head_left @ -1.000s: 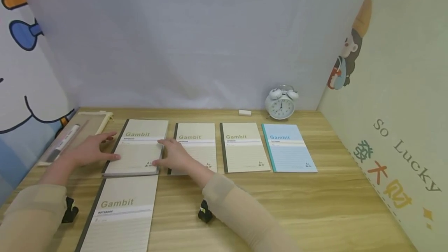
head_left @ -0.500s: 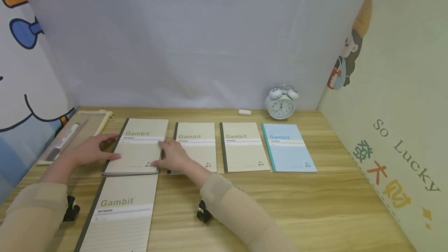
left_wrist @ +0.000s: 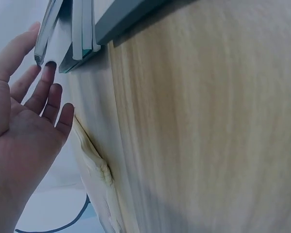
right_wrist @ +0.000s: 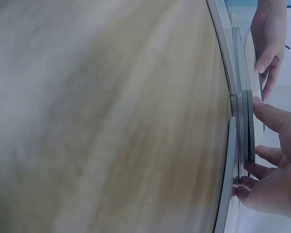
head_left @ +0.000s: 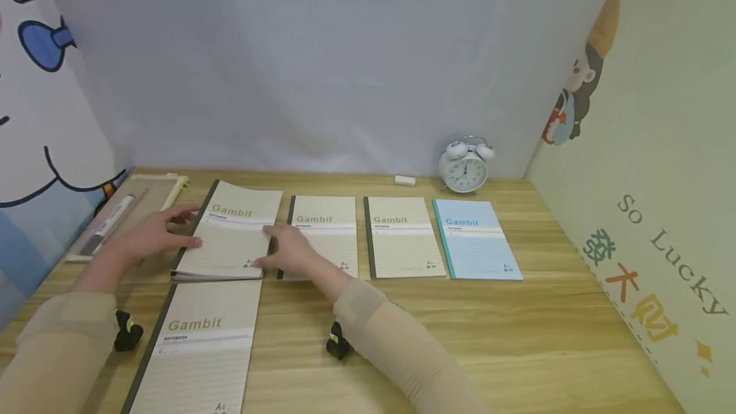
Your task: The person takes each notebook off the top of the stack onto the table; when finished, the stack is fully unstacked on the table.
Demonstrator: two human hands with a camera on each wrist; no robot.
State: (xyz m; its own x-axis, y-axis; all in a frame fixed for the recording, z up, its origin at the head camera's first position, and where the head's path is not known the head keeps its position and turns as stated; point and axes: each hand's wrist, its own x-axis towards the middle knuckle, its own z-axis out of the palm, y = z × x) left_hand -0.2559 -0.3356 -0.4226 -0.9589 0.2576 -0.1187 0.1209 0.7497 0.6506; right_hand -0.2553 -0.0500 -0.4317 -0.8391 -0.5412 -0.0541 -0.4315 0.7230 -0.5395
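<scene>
A cream notebook (head_left: pixel 232 241) with a dark spine tops a small stack at the left of the table. At its spine side, my left hand (head_left: pixel 151 236) pinches it, thumb on the cover and fingers underneath. In the left wrist view, a gap shows between this raised notebook (left_wrist: pixel 49 29) and the notebooks below (left_wrist: pixel 83 29). My right hand (head_left: pixel 294 252) touches the stack's right side, thumb and forefinger spread apart. Its fingers (right_wrist: pixel 262 170) rest along the stack's edge in the right wrist view.
Another cream notebook (head_left: pixel 198 344) lies in front of the stack. Rightward lie two cream notebooks (head_left: pixel 324 245) (head_left: pixel 404 245) and a blue one (head_left: pixel 477 248). A white eraser (head_left: pixel 405 181) and alarm clock (head_left: pixel 466 168) stand behind. A pouch (head_left: pixel 155 193) with a marker (head_left: pixel 109 222) lies left.
The top notebook's spine edge has risen off the stack and its cover now bends, lifted by my left hand. My right hand stays at the right edge. The head view has tilted slightly.
</scene>
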